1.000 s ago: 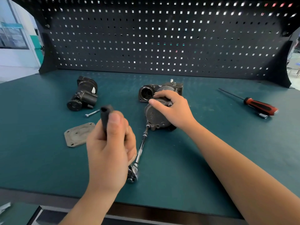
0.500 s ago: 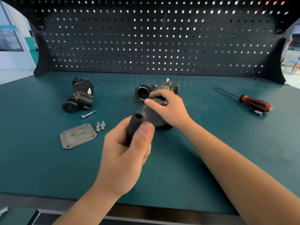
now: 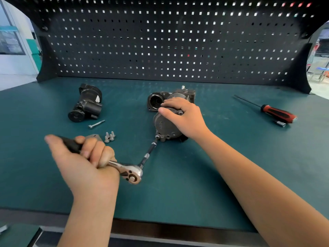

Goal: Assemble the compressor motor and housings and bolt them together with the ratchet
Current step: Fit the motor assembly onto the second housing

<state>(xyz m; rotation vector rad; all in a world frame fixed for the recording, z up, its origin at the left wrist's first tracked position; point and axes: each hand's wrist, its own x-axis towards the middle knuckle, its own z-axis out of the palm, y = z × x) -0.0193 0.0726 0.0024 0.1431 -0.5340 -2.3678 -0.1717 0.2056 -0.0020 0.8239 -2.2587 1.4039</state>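
Our left hand (image 3: 85,161) is wrapped tight around the grip of the black-handled chrome ratchet (image 3: 131,173). The thumb lies along the handle, which points off to the left, low over the worktop. From the ratchet's head a slim dark extension bar (image 3: 148,154) runs up and to the right, and its tip appears seated on a bolt at the near lower edge of the round grey cast-metal housing (image 3: 163,127). Our right hand (image 3: 185,116) grips that housing from above, fingers curled over its far rim and thumb across its face. The forearm reaches in from the right, pinning the housing to the teal worktop (image 3: 213,175) at centre, against a darker housing body with an open round bore (image 3: 154,101) just behind. We judge this to be the bolting step, with the housings mated and one bolt being driven. The next move calls for a sweep of the handle with the bar in line with the bolt, while the right hand resists the twist. Further left lie a black motor unit (image 3: 85,104) and, near it, a long silver bolt (image 3: 96,124). Closer to us are a cluster of short silver bolts (image 3: 110,136) and a grey flat plate (image 3: 94,136), partly hidden behind our left hand. Well apart on the right is a red-and-black screwdriver (image 3: 277,114).
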